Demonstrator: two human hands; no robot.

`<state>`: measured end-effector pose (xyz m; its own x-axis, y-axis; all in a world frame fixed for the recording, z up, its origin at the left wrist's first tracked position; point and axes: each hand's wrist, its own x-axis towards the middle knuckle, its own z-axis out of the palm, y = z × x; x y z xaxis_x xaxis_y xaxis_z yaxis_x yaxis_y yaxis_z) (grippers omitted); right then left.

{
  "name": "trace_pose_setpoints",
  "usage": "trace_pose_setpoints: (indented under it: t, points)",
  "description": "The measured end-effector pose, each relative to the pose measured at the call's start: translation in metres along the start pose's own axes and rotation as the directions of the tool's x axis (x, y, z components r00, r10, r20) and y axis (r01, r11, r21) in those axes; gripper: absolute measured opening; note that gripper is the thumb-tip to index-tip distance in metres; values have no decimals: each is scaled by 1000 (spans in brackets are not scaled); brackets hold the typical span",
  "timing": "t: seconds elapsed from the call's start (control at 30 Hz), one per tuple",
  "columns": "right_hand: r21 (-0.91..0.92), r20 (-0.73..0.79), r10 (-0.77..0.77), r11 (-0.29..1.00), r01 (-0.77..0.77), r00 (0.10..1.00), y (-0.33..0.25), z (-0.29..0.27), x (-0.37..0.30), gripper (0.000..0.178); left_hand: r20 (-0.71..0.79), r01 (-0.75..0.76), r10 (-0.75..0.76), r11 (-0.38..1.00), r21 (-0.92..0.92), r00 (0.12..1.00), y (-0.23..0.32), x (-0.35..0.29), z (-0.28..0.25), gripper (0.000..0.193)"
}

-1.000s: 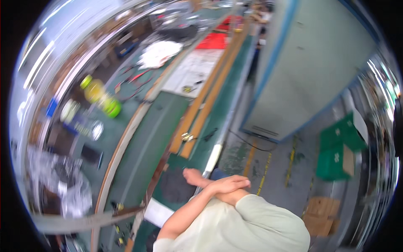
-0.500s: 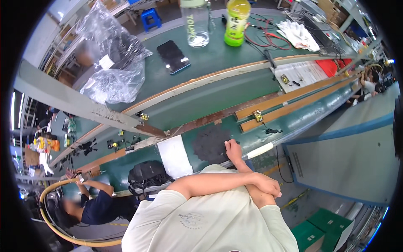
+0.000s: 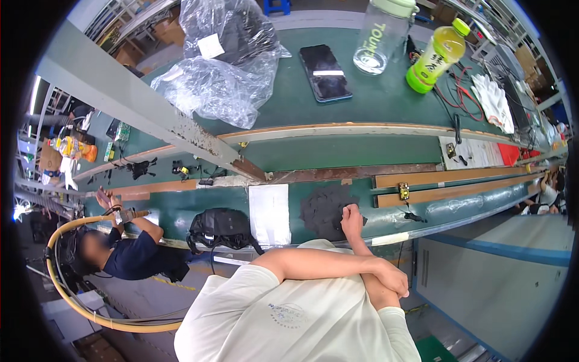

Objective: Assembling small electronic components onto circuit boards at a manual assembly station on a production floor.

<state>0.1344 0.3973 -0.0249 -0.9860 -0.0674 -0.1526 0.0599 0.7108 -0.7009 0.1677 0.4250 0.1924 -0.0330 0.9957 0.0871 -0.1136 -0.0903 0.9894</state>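
Note:
My left arm lies across my front, and my left hand is closed around my right arm near the elbow. My right hand rests at the right edge of a spread heap of flat dark-grey pieces on the green bench. Its fingers are curled; whatever they may hold is hidden. Left of the heap lies a white sheet, and beside that a black backpack.
Above, the green shelf carries plastic bags, a phone, a clear bottle, a green drink bottle and white gloves. A grey post slants at left. A co-worker works at far left.
My view has turned, so the bench looks more level and the shelf things sit further right. My arms keep the same crossed pose, with the right hand still by the dark heap.

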Motion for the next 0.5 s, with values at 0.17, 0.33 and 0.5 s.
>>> trace_pose_setpoints:
  t: [0.17, 0.33, 0.5]
  points:
    - [16, 12, -31, 999, 31, 999, -6, 5, 10, 19, -36, 18, -18, 1000, -1, 999, 2, -9, -12, 45]
    - [49, -10, -66, 997, 66, 998, 1, 10, 17, 22, -143, 37, -29, 998, 52, 989, -4, -17, -15, 41]
    - [215, 25, 63, 974, -66, 998, 7, -5, 17, 24, -338, -2, 56, 987, 158, 939, -42, -45, -20, 33]
